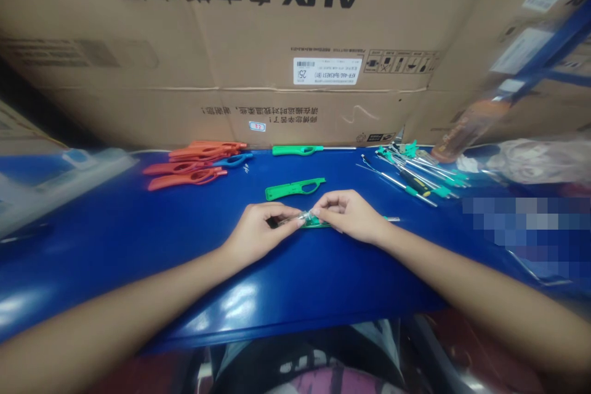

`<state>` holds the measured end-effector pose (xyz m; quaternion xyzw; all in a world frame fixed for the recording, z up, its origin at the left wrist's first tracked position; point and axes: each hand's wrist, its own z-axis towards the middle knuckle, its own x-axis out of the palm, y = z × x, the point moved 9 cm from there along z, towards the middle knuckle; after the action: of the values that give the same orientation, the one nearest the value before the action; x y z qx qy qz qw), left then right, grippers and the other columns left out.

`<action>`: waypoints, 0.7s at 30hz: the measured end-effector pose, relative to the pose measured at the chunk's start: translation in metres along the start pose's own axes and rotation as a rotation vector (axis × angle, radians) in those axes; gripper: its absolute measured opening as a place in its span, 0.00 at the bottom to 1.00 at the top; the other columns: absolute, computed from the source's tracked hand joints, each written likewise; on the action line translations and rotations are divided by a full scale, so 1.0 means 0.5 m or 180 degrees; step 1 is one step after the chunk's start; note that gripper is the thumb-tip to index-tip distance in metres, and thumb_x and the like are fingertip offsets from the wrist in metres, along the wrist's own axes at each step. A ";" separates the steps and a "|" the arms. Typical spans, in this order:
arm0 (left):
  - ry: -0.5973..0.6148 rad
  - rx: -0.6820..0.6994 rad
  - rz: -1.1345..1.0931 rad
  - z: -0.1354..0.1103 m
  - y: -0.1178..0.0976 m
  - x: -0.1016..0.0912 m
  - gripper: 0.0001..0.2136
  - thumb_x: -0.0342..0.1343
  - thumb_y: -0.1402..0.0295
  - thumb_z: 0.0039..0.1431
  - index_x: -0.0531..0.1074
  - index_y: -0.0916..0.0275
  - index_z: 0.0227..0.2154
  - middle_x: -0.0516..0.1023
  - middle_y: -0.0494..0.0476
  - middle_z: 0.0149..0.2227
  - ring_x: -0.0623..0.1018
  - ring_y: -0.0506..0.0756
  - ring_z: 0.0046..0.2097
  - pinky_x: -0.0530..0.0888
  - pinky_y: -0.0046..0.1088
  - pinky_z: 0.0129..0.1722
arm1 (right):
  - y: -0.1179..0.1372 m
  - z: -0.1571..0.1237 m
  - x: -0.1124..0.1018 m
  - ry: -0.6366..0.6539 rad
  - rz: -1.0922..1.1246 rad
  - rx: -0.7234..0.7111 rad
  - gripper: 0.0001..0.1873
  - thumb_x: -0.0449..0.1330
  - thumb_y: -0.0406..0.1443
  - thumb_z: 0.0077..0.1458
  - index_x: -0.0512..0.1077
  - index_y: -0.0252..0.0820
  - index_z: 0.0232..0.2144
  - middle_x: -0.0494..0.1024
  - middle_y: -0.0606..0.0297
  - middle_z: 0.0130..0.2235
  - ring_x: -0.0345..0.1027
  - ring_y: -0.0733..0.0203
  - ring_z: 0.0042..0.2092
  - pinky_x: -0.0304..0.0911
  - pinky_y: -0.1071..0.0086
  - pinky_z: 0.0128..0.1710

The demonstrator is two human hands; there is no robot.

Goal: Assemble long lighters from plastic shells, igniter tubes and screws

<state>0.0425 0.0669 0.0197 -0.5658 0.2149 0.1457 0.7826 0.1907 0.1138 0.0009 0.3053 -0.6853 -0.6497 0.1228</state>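
Observation:
Both my hands meet over a green lighter shell (316, 225) at the middle of the table. My left hand (258, 231) has its thumb and fingers closed on a small clear part (303, 216) with a shiny end. My right hand (351, 215) pinches beside it, at a small green piece partly hidden by the fingertips. A metal rod (393, 219) sticks out to the right from behind my right hand. Just beyond my hands lies a separate green lighter shell half (295, 188), and farther back a green lighter (295, 150) with a long metal rod.
Several orange lighter shells (189, 166) and a blue one (234, 160) lie at the back left. Metal rods with green pieces (415, 169) are heaped at the back right, near an orange bottle (471, 129) and a plastic bag (530, 160). A cardboard box (249, 43) walls off the back.

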 end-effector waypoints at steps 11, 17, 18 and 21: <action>-0.0014 0.0113 0.0129 0.001 -0.007 -0.001 0.09 0.64 0.62 0.59 0.84 0.59 0.38 0.85 0.55 0.37 0.80 0.53 0.33 0.75 0.25 0.33 | -0.006 0.004 0.002 -0.0010 0.0059 0.0001 0.14 0.67 0.43 0.50 0.74 0.37 0.30 0.72 0.71 0.23 0.55 0.74 0.20 0.49 0.76 0.18; 0.0005 0.0157 0.0190 0.003 -0.009 0.000 0.09 0.64 0.61 0.60 0.84 0.58 0.40 0.85 0.55 0.37 0.81 0.53 0.34 0.75 0.26 0.34 | -0.005 0.007 -0.004 0.0054 0.0026 -0.0042 0.15 0.67 0.44 0.50 0.74 0.37 0.30 0.72 0.71 0.23 0.58 0.73 0.19 0.52 0.76 0.17; -0.0018 0.0166 0.0199 0.003 -0.009 -0.001 0.09 0.64 0.61 0.59 0.84 0.59 0.39 0.85 0.55 0.37 0.81 0.53 0.33 0.75 0.26 0.34 | -0.004 0.008 -0.006 0.0050 0.0028 -0.0062 0.15 0.67 0.44 0.50 0.74 0.37 0.30 0.71 0.71 0.22 0.58 0.73 0.19 0.51 0.76 0.17; -0.0079 0.0209 0.0268 0.003 -0.011 -0.004 0.09 0.64 0.61 0.59 0.83 0.59 0.39 0.85 0.55 0.37 0.80 0.52 0.33 0.75 0.26 0.33 | -0.002 0.011 -0.009 0.0025 0.0040 -0.0155 0.14 0.67 0.43 0.51 0.74 0.37 0.30 0.72 0.70 0.23 0.60 0.72 0.21 0.54 0.76 0.20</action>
<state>0.0439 0.0666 0.0256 -0.5284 0.2335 0.1783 0.7966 0.1913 0.1211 0.0003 0.3004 -0.6707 -0.6642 0.1369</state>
